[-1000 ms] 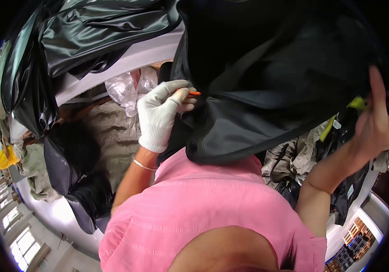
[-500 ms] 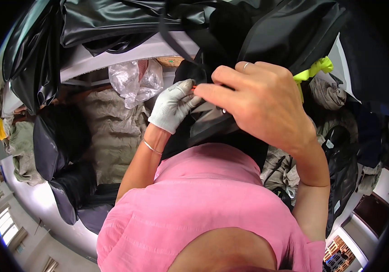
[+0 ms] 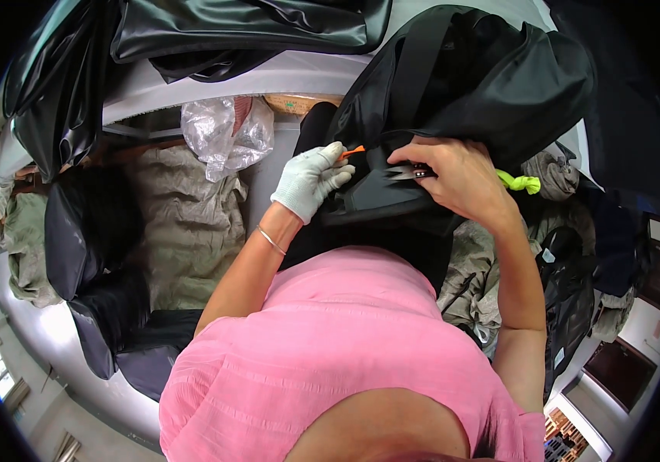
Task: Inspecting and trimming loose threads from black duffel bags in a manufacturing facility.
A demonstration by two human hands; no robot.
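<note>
Snips (image 3: 407,172) sat pinched in the bare right hand (image 3: 457,177) – blades against the black bag (image 3: 484,85) near the table's (image 3: 284,73) front edge. Gloved left hand (image 3: 308,182) was closed on an orange tool (image 3: 351,152) – touching that bag too.

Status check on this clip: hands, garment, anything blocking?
Left hand gloved, grip shut on black garment, orange tip by its fingers. Right hand bare, grip shut on small snips at the fabric. Nothing blocking; clear plastic bag off left.
</note>
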